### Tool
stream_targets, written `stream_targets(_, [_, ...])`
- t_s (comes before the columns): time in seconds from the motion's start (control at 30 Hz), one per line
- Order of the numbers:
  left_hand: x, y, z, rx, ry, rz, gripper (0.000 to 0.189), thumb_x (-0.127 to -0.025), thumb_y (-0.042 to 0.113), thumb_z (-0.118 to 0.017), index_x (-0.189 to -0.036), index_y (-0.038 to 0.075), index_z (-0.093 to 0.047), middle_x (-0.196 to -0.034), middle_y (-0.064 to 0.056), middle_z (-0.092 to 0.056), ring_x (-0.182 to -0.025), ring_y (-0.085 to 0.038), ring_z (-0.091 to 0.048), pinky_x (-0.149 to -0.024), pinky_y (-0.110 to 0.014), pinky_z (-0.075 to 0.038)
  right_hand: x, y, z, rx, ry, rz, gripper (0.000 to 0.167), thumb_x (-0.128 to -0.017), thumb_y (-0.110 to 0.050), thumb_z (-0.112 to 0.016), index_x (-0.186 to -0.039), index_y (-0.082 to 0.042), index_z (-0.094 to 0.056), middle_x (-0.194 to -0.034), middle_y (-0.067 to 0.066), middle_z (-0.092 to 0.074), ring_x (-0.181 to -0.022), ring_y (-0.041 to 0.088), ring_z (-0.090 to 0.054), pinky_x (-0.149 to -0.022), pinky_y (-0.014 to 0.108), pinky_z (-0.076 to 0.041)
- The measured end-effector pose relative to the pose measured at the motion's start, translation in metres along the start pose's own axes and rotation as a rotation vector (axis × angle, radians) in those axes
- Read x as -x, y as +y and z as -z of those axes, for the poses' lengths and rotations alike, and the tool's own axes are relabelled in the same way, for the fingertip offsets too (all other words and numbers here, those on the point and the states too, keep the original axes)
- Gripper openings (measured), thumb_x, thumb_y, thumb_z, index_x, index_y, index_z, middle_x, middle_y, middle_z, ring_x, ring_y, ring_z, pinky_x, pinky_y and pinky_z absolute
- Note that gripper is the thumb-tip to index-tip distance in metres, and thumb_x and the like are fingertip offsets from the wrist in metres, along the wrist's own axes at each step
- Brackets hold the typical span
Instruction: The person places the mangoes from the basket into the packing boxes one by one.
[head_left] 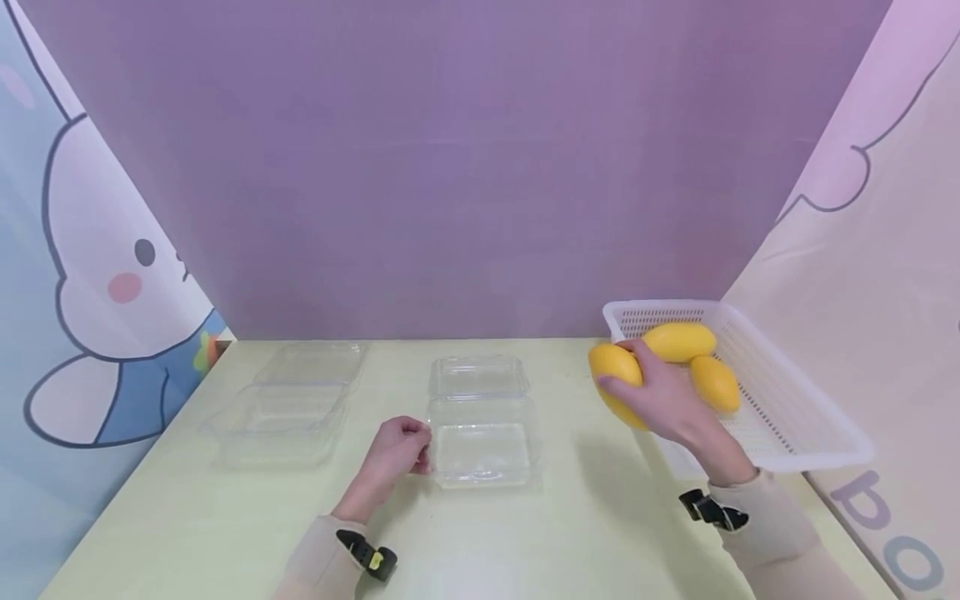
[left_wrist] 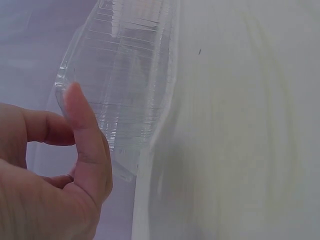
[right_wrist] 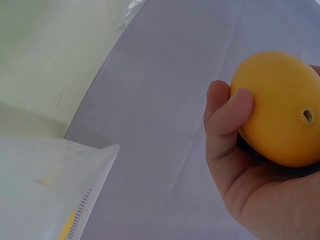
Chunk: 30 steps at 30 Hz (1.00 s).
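My right hand (head_left: 670,402) grips a yellow mango (head_left: 613,372) in the air at the left side of a white basket (head_left: 798,385). In the right wrist view the thumb and fingers wrap round that fruit, and a small dark stem hole faces the camera. Two more mangoes, one (head_left: 681,342) at the back and one (head_left: 715,384) nearer, lie inside the basket. At the middle of the table, my left hand (head_left: 393,452) pinches the left edge of a clear plastic clamshell box (head_left: 483,454), its lid raised toward the back. No fruit shows in this box.
Another clear clamshell box (head_left: 281,421) stands unfolded on the left of the pale table (head_left: 465,550). A purple panel (head_left: 450,167) rises behind the table, and printed cloths hang on both sides.
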<state>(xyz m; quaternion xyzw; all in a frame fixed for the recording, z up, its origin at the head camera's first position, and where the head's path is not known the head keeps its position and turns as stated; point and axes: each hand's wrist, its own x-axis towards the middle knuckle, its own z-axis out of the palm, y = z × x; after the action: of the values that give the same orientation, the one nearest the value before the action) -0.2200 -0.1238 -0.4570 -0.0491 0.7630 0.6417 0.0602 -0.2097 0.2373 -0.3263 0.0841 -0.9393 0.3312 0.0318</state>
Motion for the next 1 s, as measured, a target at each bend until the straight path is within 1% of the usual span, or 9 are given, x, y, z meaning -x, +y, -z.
stream_targets(0.13, [0.0,-0.001,0.0,0.004,-0.001,0.002,0.016,-0.096,0.001,-0.053,-0.108,-0.01,-0.056,-0.077,-0.014,-0.058,-0.061,-0.018,-0.06,-0.06,-0.032,-0.058,-0.002,-0.005,-0.01,-0.043,0.016,0.029,0.061,-0.097,-0.041,-0.062,-0.144,-0.007,-0.043,-0.1,0.013,-0.058,-0.077,0.023,-0.055,-0.07,0.035,-0.046])
stream_targets(0.23, [0.0,-0.001,0.0,0.001,0.004,0.003,0.016,-0.096,0.001,-0.054,-0.108,-0.009,-0.057,-0.077,-0.015,-0.058,-0.061,-0.018,-0.06,-0.059,-0.032,-0.059,-0.005,-0.01,-0.02,-0.075,0.012,0.045,0.059,-0.097,-0.038,-0.062,-0.143,-0.006,-0.043,-0.103,0.013,-0.058,-0.081,0.023,-0.055,-0.072,0.036,-0.047])
stream_targets(0.47, [-0.001,-0.002,-0.001,0.005,0.0,0.006,0.016,-0.097,0.001,-0.054,-0.108,-0.01,-0.057,-0.079,-0.015,-0.059,-0.062,-0.019,-0.06,-0.06,-0.033,-0.059,-0.009,-0.023,-0.035,-0.138,0.009,0.051,0.053,-0.097,-0.033,-0.06,-0.141,-0.008,-0.045,-0.097,0.014,-0.059,-0.07,0.022,-0.056,-0.063,0.035,-0.048])
stream_targets(0.6, [-0.001,-0.002,-0.004,0.016,-0.011,0.003,0.016,-0.097,0.001,-0.054,-0.109,-0.01,-0.056,-0.08,-0.016,-0.059,-0.062,-0.019,-0.06,-0.06,-0.033,-0.059,-0.011,-0.029,-0.041,-0.154,0.005,0.057,0.052,-0.097,-0.031,-0.058,-0.142,-0.008,-0.044,-0.095,0.014,-0.058,-0.068,0.023,-0.055,-0.062,0.035,-0.048])
stream_targets(0.7, [-0.001,-0.002,-0.005,0.021,-0.014,0.001,0.016,-0.097,0.0,-0.054,-0.109,-0.011,-0.056,-0.08,-0.016,-0.059,-0.062,-0.018,-0.06,-0.06,-0.033,-0.059,-0.013,-0.035,-0.047,-0.182,-0.011,0.064,0.053,-0.097,-0.029,-0.056,-0.143,-0.007,-0.043,-0.096,0.015,-0.057,-0.069,0.023,-0.055,-0.061,0.035,-0.048])
stream_targets(0.83, [-0.001,-0.001,-0.007,0.023,-0.014,-0.002,0.015,-0.097,0.0,-0.054,-0.108,-0.011,-0.056,-0.079,-0.017,-0.059,-0.06,-0.018,-0.06,-0.059,-0.032,-0.059,-0.016,-0.041,-0.057,-0.205,-0.035,0.045,0.051,-0.097,-0.028,-0.056,-0.143,-0.009,-0.043,-0.098,0.015,-0.058,-0.07,0.024,-0.056,-0.062,0.035,-0.049])
stream_targets(1.0, [0.0,-0.001,-0.008,0.017,-0.021,-0.007,0.015,-0.096,0.0,-0.054,-0.107,-0.01,-0.056,-0.079,-0.017,-0.059,-0.06,-0.018,-0.06,-0.058,-0.032,-0.059,-0.02,-0.049,-0.071,-0.212,-0.063,0.02,0.05,-0.096,-0.028,-0.057,-0.141,-0.012,-0.044,-0.096,0.014,-0.059,-0.07,0.024,-0.057,-0.061,0.034,-0.049])
